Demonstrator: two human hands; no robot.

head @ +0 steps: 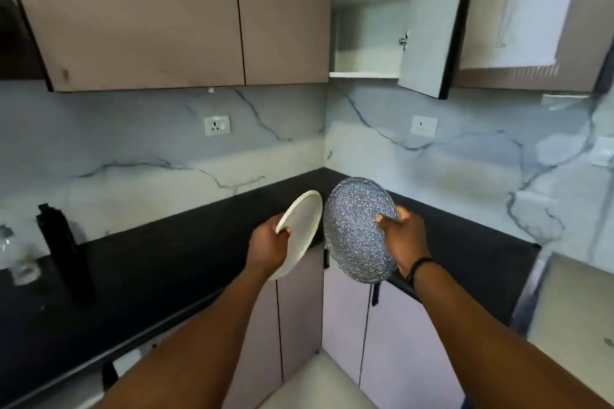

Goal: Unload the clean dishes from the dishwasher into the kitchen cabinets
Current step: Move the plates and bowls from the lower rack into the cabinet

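Observation:
My left hand [269,247] grips a plain white plate [304,229] by its lower left rim, tilted on edge. My right hand [403,239] holds a blue-grey speckled plate [355,226] by its right rim, also tilted upright. Both plates hang side by side above the corner of the black countertop [166,262], almost touching. High on the right, the wall cabinet [368,26] stands with its door [428,20] swung open; its white shelves show nothing on them. The dishwasher is out of view.
A black bottle [61,242] stands on the counter at the left, with a clear glass object [13,252] beside it. Closed beige wall cabinets [166,10] hang to the left. Closed base cabinets [345,325] meet in the corner below. Marble backsplash carries two sockets.

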